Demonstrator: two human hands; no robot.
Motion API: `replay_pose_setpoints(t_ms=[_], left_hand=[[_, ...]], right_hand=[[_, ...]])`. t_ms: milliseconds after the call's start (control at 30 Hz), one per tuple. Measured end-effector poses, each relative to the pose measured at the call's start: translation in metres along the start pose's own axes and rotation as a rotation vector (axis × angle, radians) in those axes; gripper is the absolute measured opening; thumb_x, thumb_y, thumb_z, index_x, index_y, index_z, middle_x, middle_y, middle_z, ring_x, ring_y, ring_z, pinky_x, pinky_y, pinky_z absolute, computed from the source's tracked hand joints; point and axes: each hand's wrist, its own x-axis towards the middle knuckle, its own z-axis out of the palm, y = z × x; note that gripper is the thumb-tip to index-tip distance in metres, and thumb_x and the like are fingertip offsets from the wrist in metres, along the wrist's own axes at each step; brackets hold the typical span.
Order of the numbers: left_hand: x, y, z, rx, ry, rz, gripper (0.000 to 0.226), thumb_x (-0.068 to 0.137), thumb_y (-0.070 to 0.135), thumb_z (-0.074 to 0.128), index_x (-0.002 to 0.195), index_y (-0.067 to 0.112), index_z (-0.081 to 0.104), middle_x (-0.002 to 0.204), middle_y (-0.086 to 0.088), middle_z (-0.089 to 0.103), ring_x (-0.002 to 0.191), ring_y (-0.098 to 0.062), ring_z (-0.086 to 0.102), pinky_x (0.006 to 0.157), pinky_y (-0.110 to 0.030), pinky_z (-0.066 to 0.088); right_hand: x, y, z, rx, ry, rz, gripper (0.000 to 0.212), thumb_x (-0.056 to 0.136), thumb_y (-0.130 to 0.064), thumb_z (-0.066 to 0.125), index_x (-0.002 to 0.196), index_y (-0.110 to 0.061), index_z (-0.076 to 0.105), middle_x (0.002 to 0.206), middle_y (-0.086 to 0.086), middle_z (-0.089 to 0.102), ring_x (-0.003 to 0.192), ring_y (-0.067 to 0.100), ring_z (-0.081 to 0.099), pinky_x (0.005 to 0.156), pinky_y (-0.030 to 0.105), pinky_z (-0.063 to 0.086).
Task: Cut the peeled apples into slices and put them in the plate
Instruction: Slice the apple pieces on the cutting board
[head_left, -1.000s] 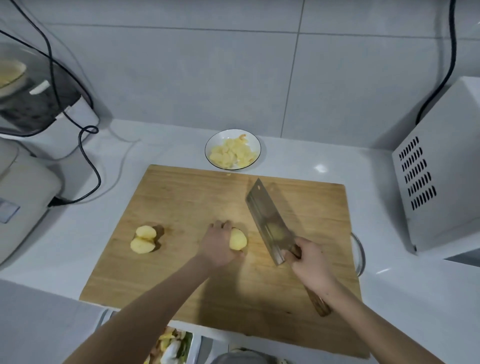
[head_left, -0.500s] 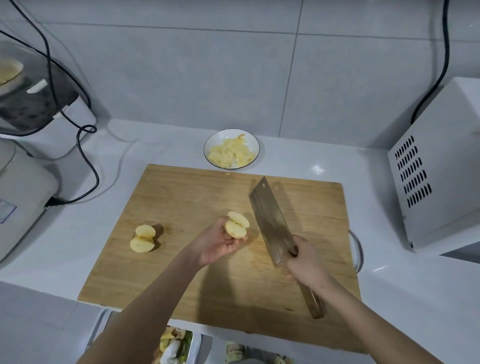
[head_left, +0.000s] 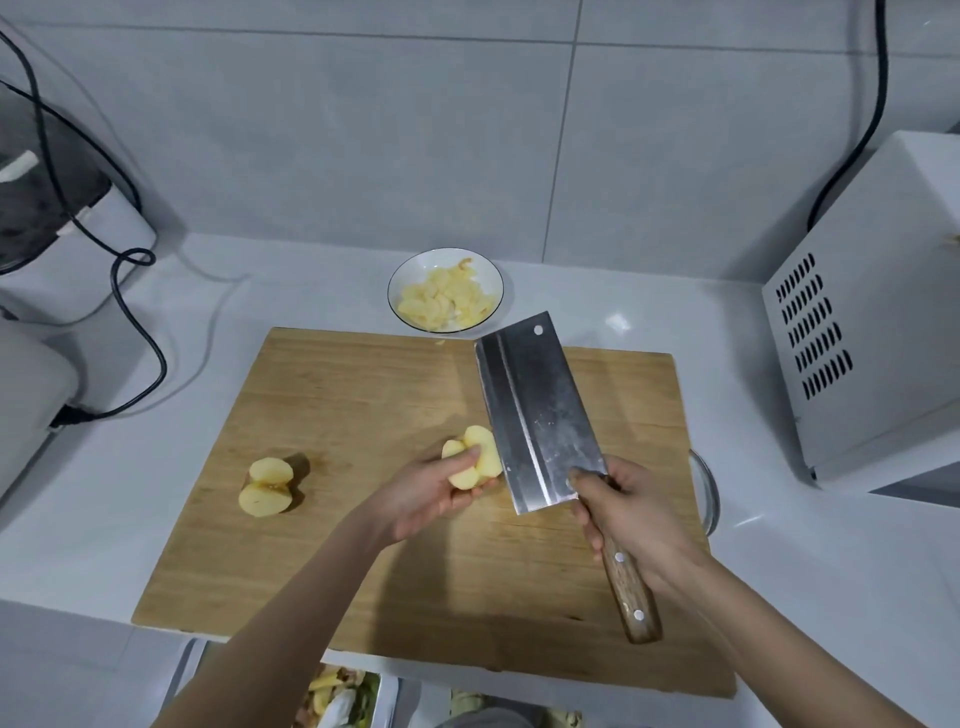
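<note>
While the left hand holds cut apple pieces in curled fingers above the cutting board's middle, the right hand grips the cleaver by its handle, blade just right of the pieces, two more apple halves lie at the board's left, and the plate of slices stands beyond its far edge.

Apple piece in my left hand partly behind the cleaver, its handle top buried in my right hand, metal rim mostly under the cutting board, tray of peelings cut off below
</note>
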Motion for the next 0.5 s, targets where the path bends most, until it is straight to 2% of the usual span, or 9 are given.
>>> replay_pose_setpoints(t_ms=[33,67,167,333,433,500], left_hand=[[0.000,0.000,0.000,-0.008,-0.008,0.021,0.036,0.091,0.021,0.056,0.124,0.007,0.051,0.107,-0.008,0.068,0.091,-0.019,0.067,0.091,-0.035,0.047],[0.001,0.001,0.000,-0.011,-0.020,0.040,0.039,0.090,0.024,0.056,0.125,0.007,0.050,0.104,-0.007,0.068,0.088,-0.017,0.067,0.088,-0.033,0.047],[0.000,0.004,0.004,-0.002,-0.037,0.064,0.040,0.085,0.031,0.057,0.117,0.006,0.052,0.092,-0.002,0.067,0.075,-0.011,0.063,0.070,-0.023,0.050],[0.001,0.007,0.007,0.103,-0.039,0.119,0.036,0.084,0.039,0.059,0.101,0.007,0.054,0.078,0.000,0.054,0.063,-0.011,0.051,0.056,-0.018,0.043],[0.002,0.006,0.009,0.207,-0.026,0.170,0.037,0.087,0.043,0.057,0.099,0.008,0.054,0.076,0.000,0.051,0.060,-0.011,0.046,0.055,-0.020,0.037],[0.002,0.006,0.011,0.243,0.041,0.194,0.034,0.088,0.042,0.055,0.099,0.009,0.056,0.077,0.001,0.055,0.061,-0.010,0.049,0.060,-0.023,0.039]], right_hand=[[-0.001,-0.002,0.000,0.005,-0.006,0.000,0.014,0.094,-0.015,0.052,0.084,-0.007,0.056,0.053,0.005,0.052,0.037,0.014,0.040,0.037,0.023,0.036],[-0.002,-0.003,0.001,0.007,-0.009,0.000,0.014,0.094,-0.015,0.052,0.084,-0.006,0.055,0.053,0.005,0.051,0.037,0.014,0.040,0.037,0.023,0.036],[-0.002,-0.005,0.004,0.008,-0.018,0.007,0.014,0.094,-0.016,0.051,0.083,-0.008,0.055,0.054,0.005,0.051,0.037,0.014,0.039,0.037,0.022,0.036],[-0.002,-0.007,0.007,-0.004,-0.034,-0.001,0.013,0.095,-0.016,0.051,0.086,-0.008,0.056,0.053,0.005,0.051,0.037,0.014,0.039,0.037,0.023,0.036],[-0.002,-0.009,0.007,-0.030,-0.030,-0.020,0.014,0.096,-0.015,0.051,0.086,-0.007,0.055,0.052,0.005,0.050,0.035,0.013,0.038,0.038,0.024,0.036],[-0.003,-0.011,0.008,-0.059,-0.032,-0.033,0.014,0.096,-0.015,0.050,0.084,-0.010,0.055,0.053,0.005,0.050,0.035,0.013,0.038,0.038,0.024,0.037]])
